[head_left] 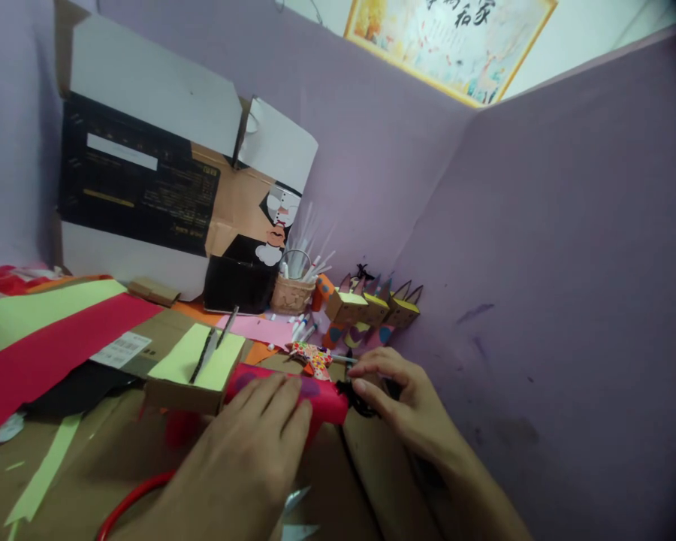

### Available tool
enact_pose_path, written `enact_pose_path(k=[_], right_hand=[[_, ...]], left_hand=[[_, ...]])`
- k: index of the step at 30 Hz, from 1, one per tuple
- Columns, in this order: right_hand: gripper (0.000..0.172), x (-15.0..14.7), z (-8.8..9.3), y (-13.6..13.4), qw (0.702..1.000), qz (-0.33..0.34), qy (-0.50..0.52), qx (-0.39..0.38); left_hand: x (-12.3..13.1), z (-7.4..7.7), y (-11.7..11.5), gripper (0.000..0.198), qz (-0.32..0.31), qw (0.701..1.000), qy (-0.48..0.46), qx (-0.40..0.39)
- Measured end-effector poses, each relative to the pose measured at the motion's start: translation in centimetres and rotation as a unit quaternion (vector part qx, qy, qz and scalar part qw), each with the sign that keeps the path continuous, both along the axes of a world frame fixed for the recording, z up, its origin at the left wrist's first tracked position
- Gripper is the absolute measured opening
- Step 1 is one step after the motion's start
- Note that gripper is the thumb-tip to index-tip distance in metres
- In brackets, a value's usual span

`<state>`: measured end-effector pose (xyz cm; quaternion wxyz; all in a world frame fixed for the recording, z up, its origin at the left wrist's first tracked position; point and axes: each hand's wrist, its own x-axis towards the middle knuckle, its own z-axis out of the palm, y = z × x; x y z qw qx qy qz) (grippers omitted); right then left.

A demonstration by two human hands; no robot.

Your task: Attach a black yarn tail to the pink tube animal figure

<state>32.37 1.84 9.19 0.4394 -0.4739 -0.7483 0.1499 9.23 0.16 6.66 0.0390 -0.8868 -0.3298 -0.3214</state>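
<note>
A paper craft figure lies on its side in front of me. Its body is a bright red paper tube (pixel 330 402) with a purple patch, joined to a cardboard box head (pixel 183 397) faced with pale yellow paper. Two thin dark-edged ears (pixel 214 347) stick up from that box. My left hand (pixel 259 436) rests across the tube, fingers curled over it and holding it down. At the tube's right end, my right hand (pixel 397 387) pinches with thumb and fingers at a tangle of black curled strands (pixel 361 402). Its fingertips partly hide the strands.
Behind stand several similar box-headed figures (pixel 375 306), a woven basket (pixel 293 293) of white sticks and pens, and a flattened carton (pixel 140 180) against the purple wall. Red paper (pixel 61 349) and a pale strip (pixel 48 473) lie left. A red curved handle (pixel 129 500) shows near my left wrist.
</note>
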Motion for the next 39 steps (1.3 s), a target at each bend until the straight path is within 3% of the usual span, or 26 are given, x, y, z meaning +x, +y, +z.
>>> enact_pose_path(k=[3, 6, 10, 14, 23, 31, 39], right_hand=[[0.007, 0.0, 0.0, 0.2, 0.999, 0.015, -0.025, -0.021], [0.006, 0.1, 0.0, 0.3, 0.998, 0.025, -0.048, -0.027], [0.007, 0.1, 0.2, 0.5, 0.995, 0.038, -0.094, -0.013], [0.010, 0.0, 0.4, 0.7, 0.988, 0.053, -0.143, 0.011], [0.017, 0.0, 0.4, 0.5, 0.957, 0.060, -0.262, 0.112], [0.019, -0.1, 0.5, 0.1, 0.942, 0.063, -0.306, 0.124], [0.027, -0.7, 1.5, -1.1, 0.950, 0.068, -0.290, 0.094]], left_hand=[[1.9, 0.2, 1.5, 0.059, 0.053, 0.996, 0.059, 0.035], [2.5, -0.4, 2.3, 0.059, 0.080, 0.994, 0.074, -0.025], [2.5, -0.8, 2.7, 0.047, 0.061, 0.995, 0.043, -0.068], [2.5, -1.0, 2.9, 0.039, 0.057, 0.997, -0.004, -0.057], [2.6, -1.4, 2.9, 0.038, 0.055, 0.996, -0.017, -0.063], [2.6, -1.2, 2.8, 0.034, 0.051, 0.995, -0.028, -0.078], [2.4, -0.6, 2.4, 0.038, 0.059, 0.993, 0.016, -0.103]])
